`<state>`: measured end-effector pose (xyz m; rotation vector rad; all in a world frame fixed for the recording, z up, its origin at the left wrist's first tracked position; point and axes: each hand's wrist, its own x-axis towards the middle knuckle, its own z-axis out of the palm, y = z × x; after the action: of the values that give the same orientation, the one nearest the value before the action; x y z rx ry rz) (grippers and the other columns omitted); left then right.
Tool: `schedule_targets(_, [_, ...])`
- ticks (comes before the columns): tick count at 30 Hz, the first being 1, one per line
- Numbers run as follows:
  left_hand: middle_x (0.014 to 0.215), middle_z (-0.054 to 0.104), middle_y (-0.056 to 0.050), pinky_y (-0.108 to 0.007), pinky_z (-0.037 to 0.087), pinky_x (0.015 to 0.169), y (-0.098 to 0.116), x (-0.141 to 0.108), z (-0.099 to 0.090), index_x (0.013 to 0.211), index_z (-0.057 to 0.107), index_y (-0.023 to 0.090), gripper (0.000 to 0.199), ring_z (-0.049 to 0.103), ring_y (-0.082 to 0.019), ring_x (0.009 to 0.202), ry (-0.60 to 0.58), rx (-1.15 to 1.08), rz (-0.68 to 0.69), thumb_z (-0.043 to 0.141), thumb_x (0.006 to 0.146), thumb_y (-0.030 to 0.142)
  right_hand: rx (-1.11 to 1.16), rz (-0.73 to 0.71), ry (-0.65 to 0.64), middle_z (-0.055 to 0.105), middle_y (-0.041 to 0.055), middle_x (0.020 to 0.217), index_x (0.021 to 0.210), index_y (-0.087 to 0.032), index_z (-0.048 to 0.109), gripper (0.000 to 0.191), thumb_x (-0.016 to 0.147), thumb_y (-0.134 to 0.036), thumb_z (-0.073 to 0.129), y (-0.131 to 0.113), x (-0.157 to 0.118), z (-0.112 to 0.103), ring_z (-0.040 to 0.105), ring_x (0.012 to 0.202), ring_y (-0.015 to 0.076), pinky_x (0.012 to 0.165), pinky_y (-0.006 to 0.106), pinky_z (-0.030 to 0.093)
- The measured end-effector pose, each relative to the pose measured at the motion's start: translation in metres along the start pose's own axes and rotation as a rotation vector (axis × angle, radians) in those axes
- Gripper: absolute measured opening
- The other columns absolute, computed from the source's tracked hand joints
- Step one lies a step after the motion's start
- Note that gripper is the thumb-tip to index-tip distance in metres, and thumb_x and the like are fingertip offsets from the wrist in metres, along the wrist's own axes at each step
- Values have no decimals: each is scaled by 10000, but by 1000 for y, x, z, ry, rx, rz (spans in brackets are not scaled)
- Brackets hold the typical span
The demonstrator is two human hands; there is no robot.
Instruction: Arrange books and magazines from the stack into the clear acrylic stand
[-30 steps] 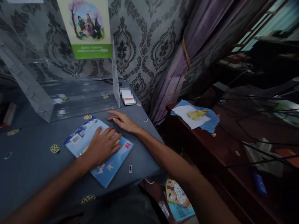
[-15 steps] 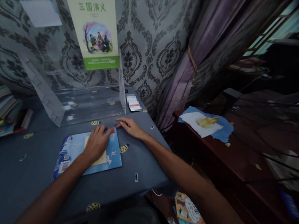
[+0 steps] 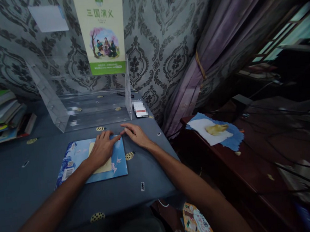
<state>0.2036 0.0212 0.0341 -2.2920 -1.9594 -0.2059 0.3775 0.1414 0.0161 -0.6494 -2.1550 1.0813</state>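
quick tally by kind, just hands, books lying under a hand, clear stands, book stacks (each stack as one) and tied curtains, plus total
Hands: 2 (left hand, right hand)
Blue book under the left hand: 1
Clear stand: 1
Book stack: 1
Purple tied curtain: 1
Total: 6

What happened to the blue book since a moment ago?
The blue book turned counterclockwise and slid left on the table, uncovering a yellow pineapple print just right of it. Nothing was let go: the left hand stayed on the book. The clear stand stayed put.
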Motion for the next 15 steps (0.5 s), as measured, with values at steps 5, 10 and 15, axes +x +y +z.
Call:
schedule_targets(5, [1171,612,-119,-399,449,857,2,-3,-1,1321,630,252,442,539,-275,1064,24,6,10,429,957,102,-42,-24,-42,789,62,977,1295,-177,633,336,1005,-241,475,-1,-1,1,701,883,186,882,337,510])
schedule_targets(10, [1059,638,-97,-379,454,789,1,-2,-6,1242,666,232,402,556,-262,984,1,-3,3,429,949,93,-66,-34,-37,791,51,976,1280,-193,650,331,1000,-230,476,1,-1,1,697,886,184,896,340,507])
schedule_targets(15, [1098,638,-93,-374,447,791,-6,-2,-9,1293,635,230,447,547,-256,989,-40,-67,20,397,948,74,-85,-44,-12,785,56,958,1273,-185,657,337,989,-213,478,1,-2,4,688,914,194,896,346,506])
